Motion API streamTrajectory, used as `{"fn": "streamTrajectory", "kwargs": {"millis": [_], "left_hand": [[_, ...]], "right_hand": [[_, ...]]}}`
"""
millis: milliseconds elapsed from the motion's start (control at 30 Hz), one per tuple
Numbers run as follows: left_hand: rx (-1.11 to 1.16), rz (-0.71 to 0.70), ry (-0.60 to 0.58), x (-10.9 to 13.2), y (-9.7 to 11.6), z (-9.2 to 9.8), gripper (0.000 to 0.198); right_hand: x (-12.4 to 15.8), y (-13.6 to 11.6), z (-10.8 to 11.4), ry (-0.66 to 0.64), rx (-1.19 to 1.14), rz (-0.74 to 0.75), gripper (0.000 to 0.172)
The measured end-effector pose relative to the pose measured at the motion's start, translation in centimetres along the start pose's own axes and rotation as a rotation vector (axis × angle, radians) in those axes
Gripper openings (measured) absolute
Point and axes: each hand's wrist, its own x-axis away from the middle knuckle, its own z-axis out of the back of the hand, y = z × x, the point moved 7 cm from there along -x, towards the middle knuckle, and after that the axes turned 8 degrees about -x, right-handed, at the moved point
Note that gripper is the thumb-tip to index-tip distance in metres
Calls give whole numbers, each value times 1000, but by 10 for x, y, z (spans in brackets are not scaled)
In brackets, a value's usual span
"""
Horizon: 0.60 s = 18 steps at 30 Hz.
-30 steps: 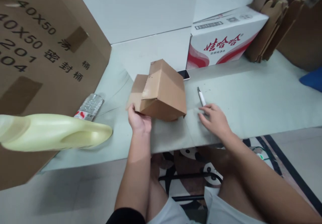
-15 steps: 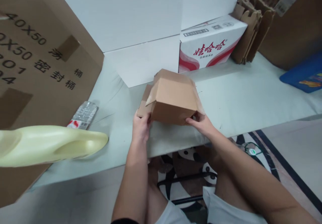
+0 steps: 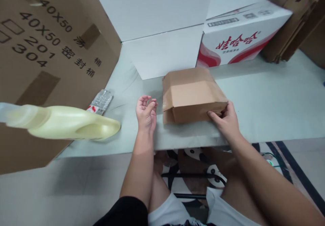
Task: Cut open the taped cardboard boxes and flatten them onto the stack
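Your right hand is clamped on the near right corner of the small cardboard box, thumb pressed flat along the near face and the other fingers wrapped round the right side. Your left hand holds nothing: it hovers palm up just left of the box, fingers loosely curled and apart, not touching the cardboard.

The box is plain brown corrugated board, matt and slightly creased, a low rectangular shape with its top flap folded down and a loose flap edge gaping a little at the near left corner. It sits flat on the table, near the middle of the near edge, with its long side running left to right.

The table surface is a smooth, pale grey-green sheet. To the far left a large brown carton leans in, printed with black numbers and characters and patched with brown tape. In front of it a cream plastic jug with a moulded handle juts in from the left, glossy and rounded. A crumpled clear plastic bottle lies just beyond it. Behind the box stands a plain white board, and to the far right a white carton with red print, then a stack of flat brown cardboard
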Motion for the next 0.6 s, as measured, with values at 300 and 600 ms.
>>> {"fn": "streamTrajectory", "kwargs": {"millis": [300,600], "left_hand": [[-424,60,-5,-1,-12,12,42],[-630,3,-505,17,-30,-24,42]], "right_hand": [[-1,-6,-3,85,42,94,48],[1,-2,-22,-71,-53,5,36]]}}
